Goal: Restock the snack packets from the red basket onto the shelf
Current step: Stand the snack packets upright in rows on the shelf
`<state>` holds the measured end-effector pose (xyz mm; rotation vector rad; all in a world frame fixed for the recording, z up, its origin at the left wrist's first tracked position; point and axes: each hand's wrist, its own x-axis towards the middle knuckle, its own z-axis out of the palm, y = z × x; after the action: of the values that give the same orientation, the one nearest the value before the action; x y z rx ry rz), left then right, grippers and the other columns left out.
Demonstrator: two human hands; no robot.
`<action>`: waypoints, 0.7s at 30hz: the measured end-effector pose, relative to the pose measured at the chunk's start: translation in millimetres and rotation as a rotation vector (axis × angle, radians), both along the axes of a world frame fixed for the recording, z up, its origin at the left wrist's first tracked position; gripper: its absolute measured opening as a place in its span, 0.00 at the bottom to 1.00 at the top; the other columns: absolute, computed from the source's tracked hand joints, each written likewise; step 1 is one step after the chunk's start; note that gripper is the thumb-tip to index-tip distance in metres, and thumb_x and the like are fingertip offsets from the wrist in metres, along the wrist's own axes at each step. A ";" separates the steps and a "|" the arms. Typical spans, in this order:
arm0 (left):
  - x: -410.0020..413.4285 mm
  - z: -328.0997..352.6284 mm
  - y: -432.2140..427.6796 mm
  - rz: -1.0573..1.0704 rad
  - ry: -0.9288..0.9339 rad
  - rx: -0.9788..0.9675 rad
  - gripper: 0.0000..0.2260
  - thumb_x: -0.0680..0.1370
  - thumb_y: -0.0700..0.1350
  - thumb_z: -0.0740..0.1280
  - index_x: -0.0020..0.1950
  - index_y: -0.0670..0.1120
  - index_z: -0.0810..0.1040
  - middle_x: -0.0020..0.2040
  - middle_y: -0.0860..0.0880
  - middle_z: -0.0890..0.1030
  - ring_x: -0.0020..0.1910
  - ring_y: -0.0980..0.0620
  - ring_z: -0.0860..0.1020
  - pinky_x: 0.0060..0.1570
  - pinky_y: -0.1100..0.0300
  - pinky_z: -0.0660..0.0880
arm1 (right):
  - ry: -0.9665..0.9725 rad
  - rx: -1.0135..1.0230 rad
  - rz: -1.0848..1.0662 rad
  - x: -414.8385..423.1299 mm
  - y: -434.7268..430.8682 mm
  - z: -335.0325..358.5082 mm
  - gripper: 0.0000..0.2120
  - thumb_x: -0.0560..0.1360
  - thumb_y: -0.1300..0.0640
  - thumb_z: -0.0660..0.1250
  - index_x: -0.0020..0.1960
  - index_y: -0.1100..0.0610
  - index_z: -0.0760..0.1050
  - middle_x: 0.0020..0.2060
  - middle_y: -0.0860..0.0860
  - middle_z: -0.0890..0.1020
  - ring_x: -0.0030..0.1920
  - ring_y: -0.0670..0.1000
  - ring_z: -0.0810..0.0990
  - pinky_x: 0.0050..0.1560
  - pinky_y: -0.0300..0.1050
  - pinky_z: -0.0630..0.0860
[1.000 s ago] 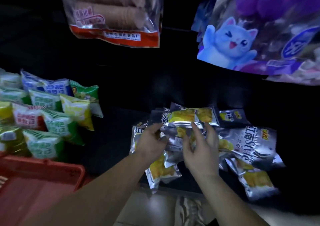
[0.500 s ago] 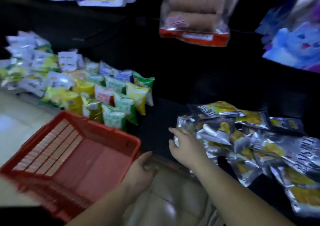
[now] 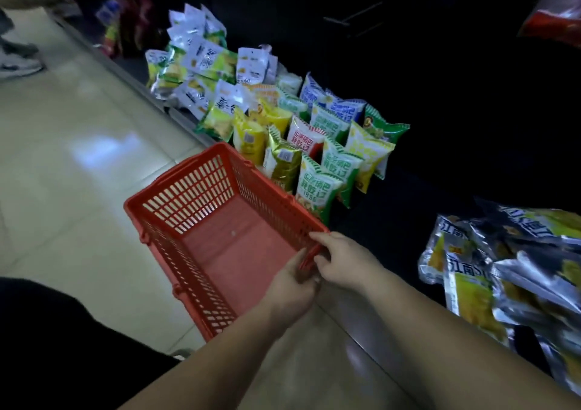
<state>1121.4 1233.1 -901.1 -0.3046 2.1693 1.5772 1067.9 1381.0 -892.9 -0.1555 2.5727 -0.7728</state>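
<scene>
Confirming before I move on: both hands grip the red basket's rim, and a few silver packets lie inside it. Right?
Not quite. The left hand and right hand do grip the red basket rim, but the head view shows it empty. The silver packets lie on the shelf to its right.

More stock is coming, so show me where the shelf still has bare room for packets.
A bare strip of dark shelf lies between the green-and-white packets and the silver packets; farther back is too dark to judge. The red basket is empty too. Both packet groups are crowded: rows stand tight, the silver pile overlaps.
</scene>
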 end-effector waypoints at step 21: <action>-35.5 107.5 230.3 -0.203 -0.024 0.055 0.19 0.79 0.57 0.69 0.69 0.56 0.74 0.56 0.52 0.82 0.55 0.42 0.84 0.52 0.45 0.83 | -0.039 0.054 -0.523 57.8 265.0 113.5 0.11 0.77 0.50 0.65 0.57 0.48 0.81 0.53 0.49 0.84 0.54 0.52 0.82 0.58 0.48 0.79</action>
<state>1085.9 1463.4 -793.6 -0.0826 2.0627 1.5075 1125.7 1646.0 -779.4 0.5650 2.6173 -0.8678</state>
